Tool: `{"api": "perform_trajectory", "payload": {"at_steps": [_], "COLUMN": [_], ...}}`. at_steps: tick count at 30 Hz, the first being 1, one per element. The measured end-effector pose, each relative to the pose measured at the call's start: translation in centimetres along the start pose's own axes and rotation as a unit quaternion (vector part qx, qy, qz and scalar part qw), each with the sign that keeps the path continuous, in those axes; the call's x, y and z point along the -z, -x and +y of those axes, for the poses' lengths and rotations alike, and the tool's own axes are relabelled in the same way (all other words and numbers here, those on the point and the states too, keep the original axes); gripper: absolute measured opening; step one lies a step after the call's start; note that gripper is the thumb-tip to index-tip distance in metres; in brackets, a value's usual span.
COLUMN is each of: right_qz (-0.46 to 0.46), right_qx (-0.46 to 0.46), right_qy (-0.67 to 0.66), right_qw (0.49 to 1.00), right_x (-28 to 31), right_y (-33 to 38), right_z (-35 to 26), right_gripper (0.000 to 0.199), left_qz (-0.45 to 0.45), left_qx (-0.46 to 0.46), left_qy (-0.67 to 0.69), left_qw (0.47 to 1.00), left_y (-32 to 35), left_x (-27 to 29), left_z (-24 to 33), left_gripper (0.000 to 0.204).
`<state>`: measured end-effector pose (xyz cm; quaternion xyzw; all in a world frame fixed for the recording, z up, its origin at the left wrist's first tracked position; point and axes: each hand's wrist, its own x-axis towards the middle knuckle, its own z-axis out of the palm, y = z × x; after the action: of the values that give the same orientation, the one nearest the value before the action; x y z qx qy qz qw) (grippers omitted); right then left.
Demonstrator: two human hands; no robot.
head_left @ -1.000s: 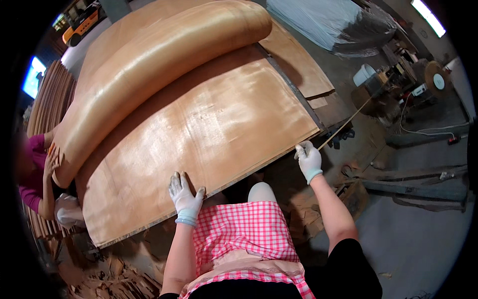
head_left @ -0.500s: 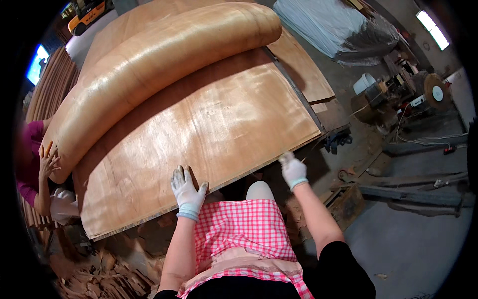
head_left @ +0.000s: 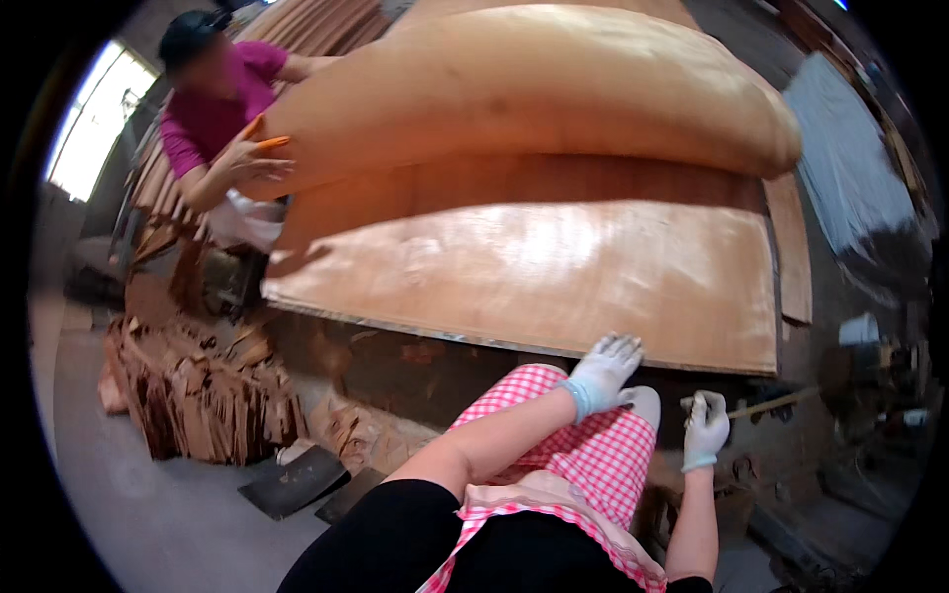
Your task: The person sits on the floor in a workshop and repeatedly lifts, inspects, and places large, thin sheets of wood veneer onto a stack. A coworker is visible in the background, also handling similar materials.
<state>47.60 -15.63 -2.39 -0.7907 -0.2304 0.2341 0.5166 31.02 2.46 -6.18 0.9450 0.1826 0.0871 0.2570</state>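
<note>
My left hand [head_left: 608,368], in a white glove with a pale blue cuff, lies with fingers stretched out at the near edge of a broad wood veneer sheet [head_left: 692,296]. To the right, just off the sheet's near right corner, my gloved right hand [head_left: 706,431] is closed. A thin tan strip [head_left: 776,405] sticks out from it to the right; its exact kind is unclear. Across the far part of the sheet lies a large rolled-over veneer [head_left: 554,89]. At its left end, a co-worker in a purple top [head_left: 242,84] holds it with a hand [head_left: 255,163].
Stacked brown veneer scraps [head_left: 203,395] stand at the left front, beside a dark flat piece [head_left: 294,481] on the floor. A plastic-covered pile [head_left: 850,158] is at the far right, with a white bucket [head_left: 858,329] nearer. Long brown veneers [head_left: 306,35] lie behind the co-worker.
The view has turned left, bringing the co-worker into fuller view. My left hand has moved right along the near edge; the right hand is farther off the corner, and the strip now shows.
</note>
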Motion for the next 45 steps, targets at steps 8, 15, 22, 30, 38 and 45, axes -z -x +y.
{"api": "perform_trajectory", "payload": {"at_steps": [8,15,22,30,38,45], "right_qz": [-0.137,-0.242,-0.286,-0.279,-0.245,-0.245], "right_qx": [0.133,0.256,0.208,0.181,0.125,0.106], "right_qy": [0.116,0.013,-0.028,0.005,-0.01,-0.001], "right_qw": [0.975,0.936,0.935,0.943,0.961,0.964], "right_x": [-3.5,-9.8,-13.0,-13.7,-15.0,-15.3], "right_y": [3.3,7.4,10.9,10.4,9.0,8.0], "right_z": [-5.7,-12.2,-15.8,-15.7,-15.6,-14.7], "right_gripper": [0.014,0.016,0.018,0.014,0.009,0.01], "left_qz": [0.164,0.295,0.383,0.417,0.184,0.181], "left_qx": [0.026,0.092,0.055,0.51,0.547,0.586], "left_qy": [0.201,0.247,0.188,-0.234,-0.249,-0.271], "left_qw": [0.966,0.918,0.903,0.715,0.778,0.742], "left_y": [6.5,11.4,16.5,32.4,36.4,39.3], "left_x": [4.4,9.1,13.1,15.8,19.0,21.3], "left_z": [2.3,4.0,-1.5,-23.0,-30.6,-34.7], "left_gripper": [0.063,0.043,0.02,0.062,0.054,0.053]}}
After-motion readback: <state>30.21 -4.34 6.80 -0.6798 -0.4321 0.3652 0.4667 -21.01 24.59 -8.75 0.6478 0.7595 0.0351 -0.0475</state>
